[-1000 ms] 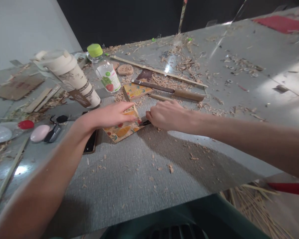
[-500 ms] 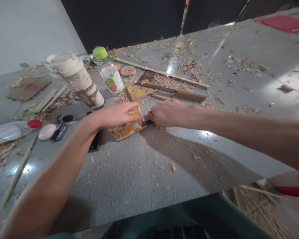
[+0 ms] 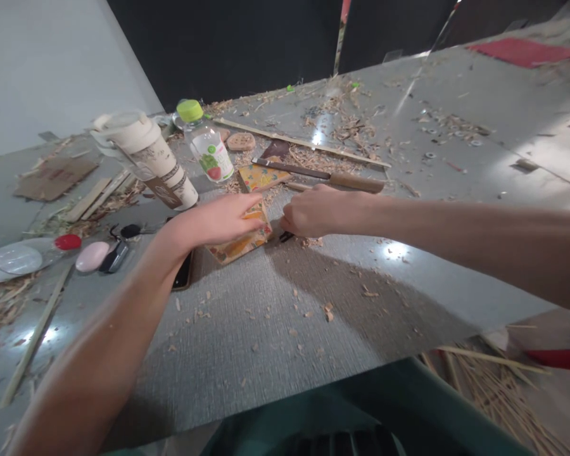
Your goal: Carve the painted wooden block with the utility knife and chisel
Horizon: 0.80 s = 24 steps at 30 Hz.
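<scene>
My left hand [image 3: 232, 218] lies on a yellow patterned board [image 3: 244, 247], gripping it against the grey table, with fingers and thumb across its top. Just to the right, my right hand [image 3: 308, 212] is closed in a fist around a small tool [image 3: 286, 237]. Only its dark tip shows below the fingers, so its exact kind cannot be told. A small gap separates this tip from the board's right edge. Behind the hands lie a second yellow patterned board [image 3: 261, 177] and a flat file with a wooden handle [image 3: 356, 182].
A white tumbler [image 3: 147, 158] and a green-capped bottle [image 3: 211, 152] stand behind my left hand. A phone [image 3: 183, 272] lies beneath my left forearm. Further left are a red-capped bottle [image 3: 38, 253] and a pink rounded object [image 3: 92, 257]. Wood shavings [image 3: 356, 130] litter the table.
The tool in my right hand has come away from the board's right edge, where its tip was touching or very near. My left hand stays on the board. The view has shifted slightly.
</scene>
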Each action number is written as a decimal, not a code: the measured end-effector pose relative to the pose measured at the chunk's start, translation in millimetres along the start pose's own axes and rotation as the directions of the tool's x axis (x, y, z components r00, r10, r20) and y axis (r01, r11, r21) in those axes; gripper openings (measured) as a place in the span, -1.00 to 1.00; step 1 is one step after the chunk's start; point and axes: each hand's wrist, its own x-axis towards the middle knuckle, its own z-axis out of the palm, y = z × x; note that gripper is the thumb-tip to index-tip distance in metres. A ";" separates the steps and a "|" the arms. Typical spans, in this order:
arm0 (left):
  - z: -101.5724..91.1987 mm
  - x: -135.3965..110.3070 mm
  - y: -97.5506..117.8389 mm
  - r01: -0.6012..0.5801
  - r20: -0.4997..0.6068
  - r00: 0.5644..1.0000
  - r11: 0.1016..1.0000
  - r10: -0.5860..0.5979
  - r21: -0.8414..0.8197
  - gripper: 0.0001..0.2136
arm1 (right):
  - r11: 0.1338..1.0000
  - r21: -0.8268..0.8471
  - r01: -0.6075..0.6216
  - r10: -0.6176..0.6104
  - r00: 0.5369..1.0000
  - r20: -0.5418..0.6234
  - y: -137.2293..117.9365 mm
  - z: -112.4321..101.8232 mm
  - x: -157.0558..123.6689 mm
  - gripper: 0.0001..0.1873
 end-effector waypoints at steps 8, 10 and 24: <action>-4.4 -12.6 -12.9 0.091 -0.038 0.995 0.991 -0.096 -0.101 -0.49 | 0.974 0.226 -0.030 0.058 0.991 -0.118 13.8 3.3 -2.2 -0.49; -5.3 -18.4 -12.4 0.108 -0.106 0.986 0.974 -0.131 -0.198 -0.50 | 0.943 0.330 -0.043 0.107 0.978 -0.178 20.0 5.0 -11.8 -0.21; 58.1 -69.9 83.9 0.210 -0.546 0.682 0.846 -0.486 -0.491 -0.78 | 0.074 0.941 0.331 0.240 0.910 -0.339 -14.3 58.0 -52.1 -0.81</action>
